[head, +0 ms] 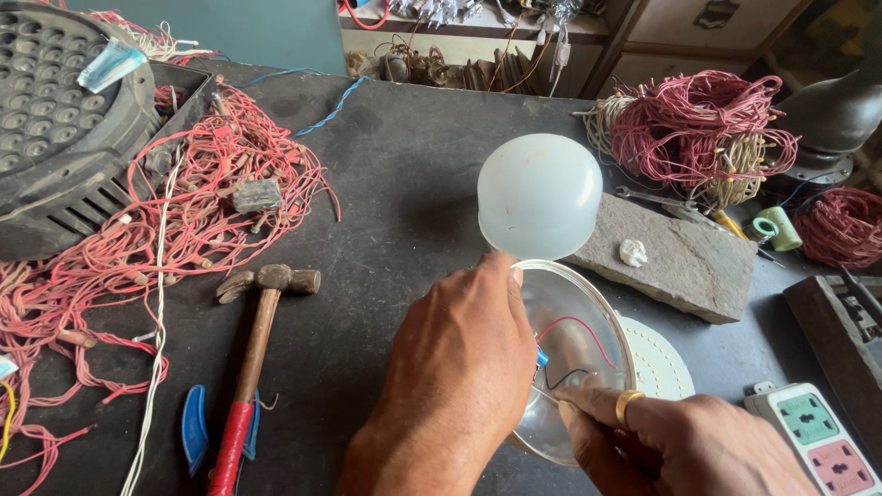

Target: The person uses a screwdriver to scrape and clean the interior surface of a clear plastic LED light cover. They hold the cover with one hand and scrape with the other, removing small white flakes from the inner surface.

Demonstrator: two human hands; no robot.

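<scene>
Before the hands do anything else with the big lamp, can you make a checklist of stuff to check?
1. Left hand steadies the clear lamp bowl by its rim: ok.
2. Right hand reaches into the bowl; whether it holds a tool: cannot tell.
3. Red wire and black wire run inside the bowl; whether they are joined: cannot tell.
4. White dome cover stands off the bowl, just behind it: ok.
5. Round white board lies partly under the bowl: ok.
6. Hammer lies away from the hands: ok.
</scene>
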